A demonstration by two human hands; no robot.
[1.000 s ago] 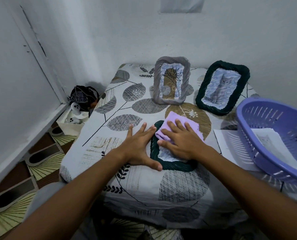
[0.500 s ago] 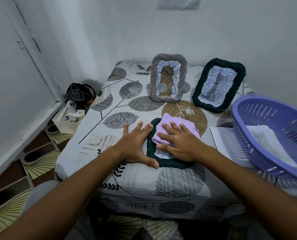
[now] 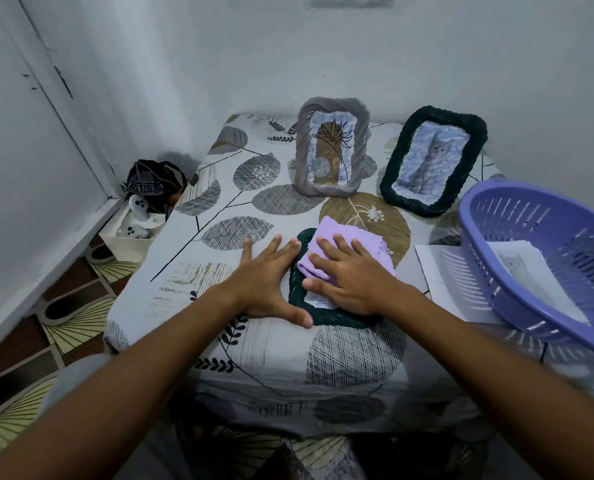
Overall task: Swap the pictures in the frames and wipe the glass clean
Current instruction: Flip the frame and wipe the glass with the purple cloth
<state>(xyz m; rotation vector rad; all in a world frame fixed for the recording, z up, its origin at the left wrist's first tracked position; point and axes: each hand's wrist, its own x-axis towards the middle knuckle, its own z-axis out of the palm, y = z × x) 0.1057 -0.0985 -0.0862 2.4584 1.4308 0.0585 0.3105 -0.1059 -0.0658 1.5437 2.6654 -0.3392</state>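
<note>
A dark green woven frame (image 3: pixel 337 317) lies flat on the table's front middle, mostly covered. My right hand (image 3: pixel 349 277) presses flat on a folded lilac cloth (image 3: pixel 349 233) that lies over the frame's glass. My left hand (image 3: pixel 267 282) rests flat beside the frame's left edge, fingers spread, thumb against the frame's front corner. At the back a grey woven frame (image 3: pixel 333 147) with a plant picture stands upright. A second dark green frame (image 3: pixel 432 161) with a cat picture leans to its right.
A lilac plastic basket (image 3: pixel 545 258) stands at the right with a sheet of paper (image 3: pixel 517 261) inside. Another white sheet (image 3: pixel 437 271) lies under it on the leaf-patterned tablecloth (image 3: pixel 219 271). A white box (image 3: pixel 129 233) and dark bag (image 3: pixel 153 181) sit on the floor at left.
My right hand and the cloth have slid a little across the frame's glass. My left hand stays beside the frame.
</note>
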